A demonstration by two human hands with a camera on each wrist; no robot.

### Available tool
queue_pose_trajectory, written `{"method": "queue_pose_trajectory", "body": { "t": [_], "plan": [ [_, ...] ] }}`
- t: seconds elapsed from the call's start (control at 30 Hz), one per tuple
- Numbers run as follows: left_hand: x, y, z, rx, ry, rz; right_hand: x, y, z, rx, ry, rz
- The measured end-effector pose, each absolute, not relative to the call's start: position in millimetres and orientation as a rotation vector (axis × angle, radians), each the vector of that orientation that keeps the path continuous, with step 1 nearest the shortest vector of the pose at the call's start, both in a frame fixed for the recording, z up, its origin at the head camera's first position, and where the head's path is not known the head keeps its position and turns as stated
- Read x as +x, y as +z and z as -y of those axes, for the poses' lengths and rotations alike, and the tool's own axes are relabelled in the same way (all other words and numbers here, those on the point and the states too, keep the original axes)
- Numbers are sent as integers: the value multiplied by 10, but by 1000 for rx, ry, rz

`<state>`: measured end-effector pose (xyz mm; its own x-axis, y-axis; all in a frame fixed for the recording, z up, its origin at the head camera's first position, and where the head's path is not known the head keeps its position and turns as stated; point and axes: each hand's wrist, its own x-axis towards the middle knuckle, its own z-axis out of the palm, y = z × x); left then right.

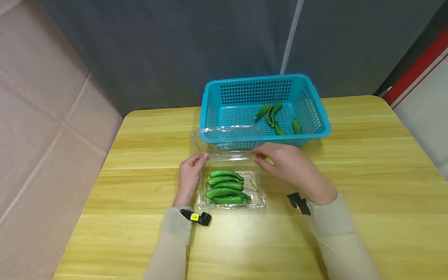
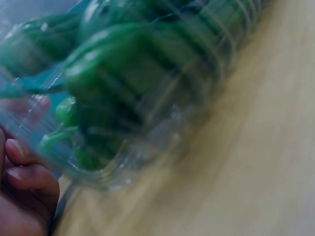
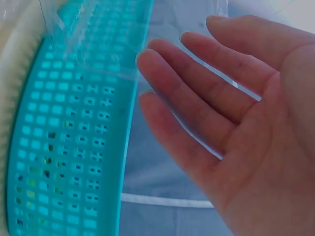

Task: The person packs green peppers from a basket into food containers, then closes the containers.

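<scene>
- In front of me on the table [image 1: 133, 217], the clear container [image 1: 259, 200] bears a row of green peppers [image 1: 225, 186]: probably light, firm, slick, best taken mid-body.
- My left hand [image 1: 190, 173], fingers curled, pinches the container's rear left edge.
- My right hand [image 1: 292, 165] is at the other rear corner; its wrist view shows what the head view hides: fingers loosely extended, nothing gripped.
- The raised lid [image 1: 224, 144] looks thin, flexible, crackable; I'd hold its rim corners.
- Beyond, only the head view plainly shows loose peppers [image 1: 276, 111] inside the blue basket [image 1: 325, 124].
</scene>
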<state>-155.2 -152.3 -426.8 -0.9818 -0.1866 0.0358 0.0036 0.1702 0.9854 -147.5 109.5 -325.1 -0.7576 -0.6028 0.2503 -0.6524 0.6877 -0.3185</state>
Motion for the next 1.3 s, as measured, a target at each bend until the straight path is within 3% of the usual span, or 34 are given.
{"method": "queue_pose_trajectory", "body": {
  "t": [0.6,1.3],
  "plan": [
    [-1559,-4271,1510,182,-1907,2306,-1523,-3129,-1460,835,708,2814],
    [-1543,-4261,1516,181,-1889,2322,-1683,-3249,-1606,585,732,2790]
  ]
}}
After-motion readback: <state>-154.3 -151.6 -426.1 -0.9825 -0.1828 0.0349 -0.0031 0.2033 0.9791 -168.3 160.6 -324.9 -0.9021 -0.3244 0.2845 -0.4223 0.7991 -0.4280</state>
